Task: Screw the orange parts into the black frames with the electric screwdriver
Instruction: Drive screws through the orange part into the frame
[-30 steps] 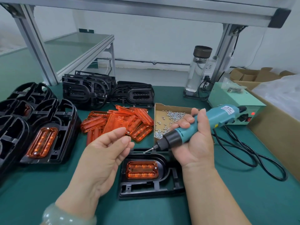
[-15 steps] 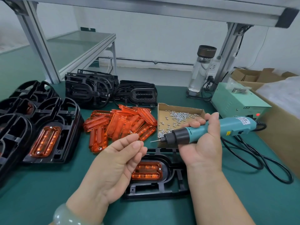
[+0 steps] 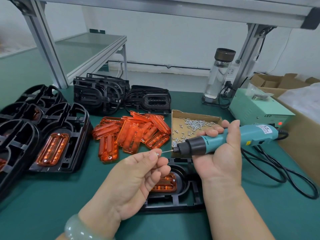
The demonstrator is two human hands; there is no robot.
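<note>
Left hand (image 3: 135, 179) is pinching a small screw (image 3: 158, 154) between thumb and forefinger, with the other fingers loosely curled and the palm facing up. Right hand (image 3: 220, 156) is gripping the screwdriver (image 3: 254, 134), fingers wrapped round its teal body. Tool is lying roughly level with the bit pointing left, its tip just beside the screw; cannot tell if touching. Both hands are hovering over a black frame (image 3: 183, 203) lying flat on the table (image 3: 52, 196). An orange part (image 3: 167, 184) is sitting in its recess, partly hidden by the left hand. Orange pile (image 3: 131, 134) is lying behind, just left of the screw box (image 3: 178, 123). Fitted frames (image 3: 57, 135) are lying far left. Empty frames (image 3: 102, 94) are standing at the back. Cable (image 3: 280, 172) is looping at right, near the power unit (image 3: 256, 108).
</note>
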